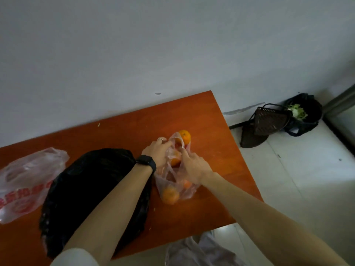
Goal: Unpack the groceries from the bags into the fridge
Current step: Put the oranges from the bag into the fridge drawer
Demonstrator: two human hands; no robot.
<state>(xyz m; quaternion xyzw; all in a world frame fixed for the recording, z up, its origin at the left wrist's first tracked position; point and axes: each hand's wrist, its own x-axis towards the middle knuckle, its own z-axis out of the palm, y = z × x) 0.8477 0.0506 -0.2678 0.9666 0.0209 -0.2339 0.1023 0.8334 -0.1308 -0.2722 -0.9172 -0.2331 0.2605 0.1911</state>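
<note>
Wall: a plain, pale grey painted wall (172, 45) fills the upper half of the view. It carries a small dark mark (158, 93) and, low down, a grey smear (244, 109).

Furniture: a rectangular, orange-brown, smooth wooden table (134, 127) stands with its far edge against the wall.

Floor: large, glossy white floor tiles (307, 179) lie to the right of the table, with thin joints visible.

Floor items: two dark brown woven baskets (269, 121) lean together near the wall. Touching them on the right is a black plastic bin bag (311, 104), open at the top, holding pale green vegetable scraps (297, 112).

Right edge: a grey metal frame (340, 104) runs diagonally.

Light: dim and even.
</note>
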